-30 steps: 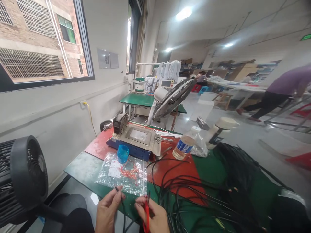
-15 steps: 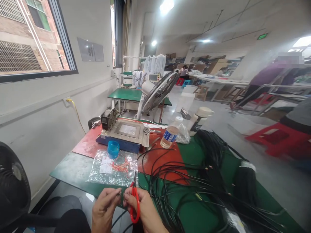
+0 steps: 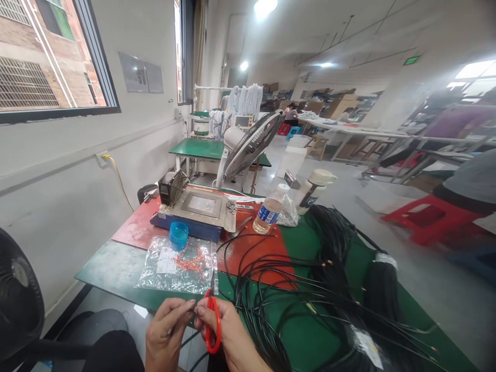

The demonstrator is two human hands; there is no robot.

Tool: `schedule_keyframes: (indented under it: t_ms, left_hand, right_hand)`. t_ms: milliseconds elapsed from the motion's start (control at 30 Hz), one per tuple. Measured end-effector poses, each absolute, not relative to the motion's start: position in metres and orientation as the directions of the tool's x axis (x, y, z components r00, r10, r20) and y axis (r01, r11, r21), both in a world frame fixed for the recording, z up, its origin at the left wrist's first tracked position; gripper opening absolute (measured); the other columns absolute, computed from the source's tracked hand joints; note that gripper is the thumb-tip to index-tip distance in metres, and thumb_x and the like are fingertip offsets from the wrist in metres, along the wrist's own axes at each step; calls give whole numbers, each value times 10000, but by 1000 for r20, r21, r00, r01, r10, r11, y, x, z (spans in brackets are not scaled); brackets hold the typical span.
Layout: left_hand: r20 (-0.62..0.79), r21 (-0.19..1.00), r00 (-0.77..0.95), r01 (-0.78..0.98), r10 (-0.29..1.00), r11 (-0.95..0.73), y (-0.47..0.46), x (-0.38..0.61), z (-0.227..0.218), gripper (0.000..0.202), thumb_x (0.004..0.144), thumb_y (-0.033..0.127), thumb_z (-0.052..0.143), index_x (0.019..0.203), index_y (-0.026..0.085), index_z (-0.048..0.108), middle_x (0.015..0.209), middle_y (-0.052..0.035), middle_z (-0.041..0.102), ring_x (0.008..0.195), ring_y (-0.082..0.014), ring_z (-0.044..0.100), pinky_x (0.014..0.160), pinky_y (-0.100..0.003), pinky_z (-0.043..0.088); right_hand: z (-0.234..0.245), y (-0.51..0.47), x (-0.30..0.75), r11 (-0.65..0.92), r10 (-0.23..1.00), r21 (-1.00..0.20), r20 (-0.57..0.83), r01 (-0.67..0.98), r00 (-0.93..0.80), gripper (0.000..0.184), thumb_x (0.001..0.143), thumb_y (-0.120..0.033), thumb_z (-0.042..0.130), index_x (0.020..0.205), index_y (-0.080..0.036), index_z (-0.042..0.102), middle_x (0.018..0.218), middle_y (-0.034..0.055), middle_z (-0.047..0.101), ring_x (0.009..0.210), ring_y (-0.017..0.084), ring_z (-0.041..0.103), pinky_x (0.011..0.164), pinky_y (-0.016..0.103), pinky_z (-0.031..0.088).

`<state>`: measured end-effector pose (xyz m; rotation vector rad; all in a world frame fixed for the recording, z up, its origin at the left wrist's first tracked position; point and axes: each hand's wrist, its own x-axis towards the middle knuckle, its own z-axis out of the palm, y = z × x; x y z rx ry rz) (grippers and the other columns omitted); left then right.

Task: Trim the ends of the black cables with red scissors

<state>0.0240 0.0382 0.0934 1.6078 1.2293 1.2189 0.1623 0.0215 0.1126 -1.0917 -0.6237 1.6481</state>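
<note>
My right hand (image 3: pixel 222 323) is closed around a pair of scissors with red handles (image 3: pixel 214 330). Their dark blades point away from me, over the edge of a clear plastic bag (image 3: pixel 151 274). Close beside it, my left hand (image 3: pixel 166 328) is closed in a pinch on a thin black cable (image 3: pixel 189 339), whose length shows below the fingers. The fingertips of both hands nearly meet, so the cable's tip is mostly hidden. Small red and pale bits (image 3: pixel 191 262) lie scattered on the bag just beyond the hands.
A blue plastic cup (image 3: pixel 179 236) stands by a blue-sided heating device (image 3: pixel 194 227). Bundles of black cables (image 3: pixel 267 310) cover the table's right side. Behind are a labelled bottle (image 3: pixel 267 214), a white jug (image 3: pixel 312 191) and a fan (image 3: pixel 251 144). Another person sits far right.
My fingertips have come closer together, the right hand moving slightly left with the scissors. The whole view has shifted a little.
</note>
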Motion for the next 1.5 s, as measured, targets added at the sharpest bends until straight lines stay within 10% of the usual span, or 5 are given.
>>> schedule_keyframes:
  t_ms: [1333,1500]
  left_hand:
    - [-144,983,150,-90,978,158,32,39,95,198,646,352,703,794,232,756,569,11,558,512,-114,498,500,-234,409]
    - [-284,941,111,-157,952,299,36,34,96,243,588,367,746,766,203,755,755,-43,698,793,-204,592,735,-281,461]
  right_hand:
    - [105,23,167,-139,986,-946,-158,-294,43,335,566,-405,789,719,-139,655,530,-49,449,490,71,365,470,189,288]
    - [104,24,169,-153,981,-942,-181,-299,70,352,535,-381,813,766,-149,685,576,-33,491,530,86,404,503,194,327]
